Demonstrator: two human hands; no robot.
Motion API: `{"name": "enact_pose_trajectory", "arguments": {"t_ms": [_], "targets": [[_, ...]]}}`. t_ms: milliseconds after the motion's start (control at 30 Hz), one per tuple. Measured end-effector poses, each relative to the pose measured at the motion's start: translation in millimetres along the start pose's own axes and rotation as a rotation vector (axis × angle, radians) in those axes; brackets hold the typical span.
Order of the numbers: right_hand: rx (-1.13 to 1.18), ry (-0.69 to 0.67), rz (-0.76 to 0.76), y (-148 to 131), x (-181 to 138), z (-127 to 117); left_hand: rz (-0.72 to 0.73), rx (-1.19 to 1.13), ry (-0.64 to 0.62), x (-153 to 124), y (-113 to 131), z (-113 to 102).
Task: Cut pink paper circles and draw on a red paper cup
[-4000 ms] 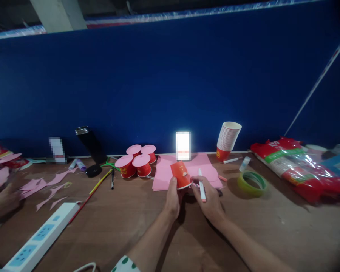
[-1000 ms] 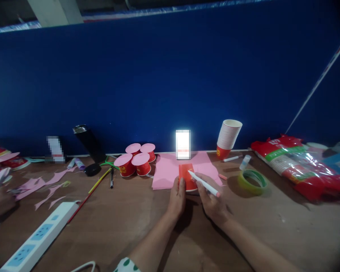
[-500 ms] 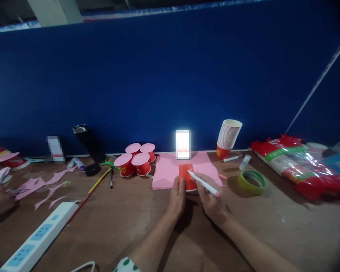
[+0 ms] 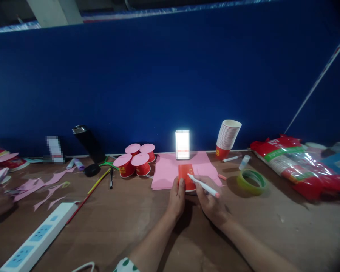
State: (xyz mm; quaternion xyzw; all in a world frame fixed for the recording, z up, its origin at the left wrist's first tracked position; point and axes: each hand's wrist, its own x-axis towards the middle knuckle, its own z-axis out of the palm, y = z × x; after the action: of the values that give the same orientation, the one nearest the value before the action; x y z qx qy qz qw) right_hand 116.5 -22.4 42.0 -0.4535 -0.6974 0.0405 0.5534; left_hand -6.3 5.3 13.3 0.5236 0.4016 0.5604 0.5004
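Note:
My left hand [image 4: 176, 198] is wrapped round the left side of a red paper cup [image 4: 186, 173], whose white rim faces down toward me. A white marker [image 4: 205, 186] with a pinkish end is pinched in my right hand [image 4: 209, 200], its tip at the cup's side. The right fingers also lie along the cup's right edge. Behind the cup lies a stack of pink paper [image 4: 166, 170], with a bright phone-like screen [image 4: 183, 144], blurred out, standing at its back. Left of the paper, several red cups [image 4: 141, 166] are topped with pink paper discs.
A tall stack of paper cups [image 4: 228, 136], a marker [image 4: 231, 159], a glue stick [image 4: 244, 162], a tape roll [image 4: 251, 183] and bagged cups [image 4: 297, 162] lie right. Left are a black flask [image 4: 89, 143], power strip [image 4: 41, 238], pink scraps [image 4: 31, 187] and another person's hand [image 4: 0, 204].
The marker's tip has shifted very slightly down and left on the cup. Both hands keep their hold, and the other things stay where they were.

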Motion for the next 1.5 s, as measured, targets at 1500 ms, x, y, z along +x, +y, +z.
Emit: {"name": "enact_pose_trajectory", "arguments": {"t_ms": [1500], "targets": [[0.075,0.042,0.086,1.7,0.4,3.3,0.004,-0.011,-0.008,0.0,3.8,0.3]]}}
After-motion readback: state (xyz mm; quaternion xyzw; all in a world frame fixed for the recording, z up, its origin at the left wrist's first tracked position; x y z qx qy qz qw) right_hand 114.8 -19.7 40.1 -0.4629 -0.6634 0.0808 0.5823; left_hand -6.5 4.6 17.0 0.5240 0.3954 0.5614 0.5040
